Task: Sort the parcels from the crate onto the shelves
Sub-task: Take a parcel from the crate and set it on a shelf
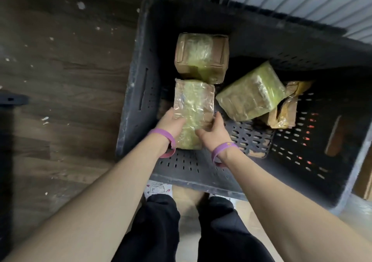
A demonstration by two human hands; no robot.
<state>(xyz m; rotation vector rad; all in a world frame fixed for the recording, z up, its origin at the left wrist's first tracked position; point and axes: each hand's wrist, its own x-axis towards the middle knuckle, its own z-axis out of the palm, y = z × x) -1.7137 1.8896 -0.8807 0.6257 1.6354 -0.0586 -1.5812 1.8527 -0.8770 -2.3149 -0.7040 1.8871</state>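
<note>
Inside the dark crate, a tape-wrapped parcel is being grasped at its near end by both hands: the left hand is being curled round its left edge, the right hand round its right edge. As only one end is being held and the wrapping is glossy, the parcel could be slipping out while it is being lifted. Its far end seems to be touching the rear box, which may be getting dragged along. Just beside, a tilted parcel is being propped on a small packet and could be getting knocked. No shelves are being shown.
</note>
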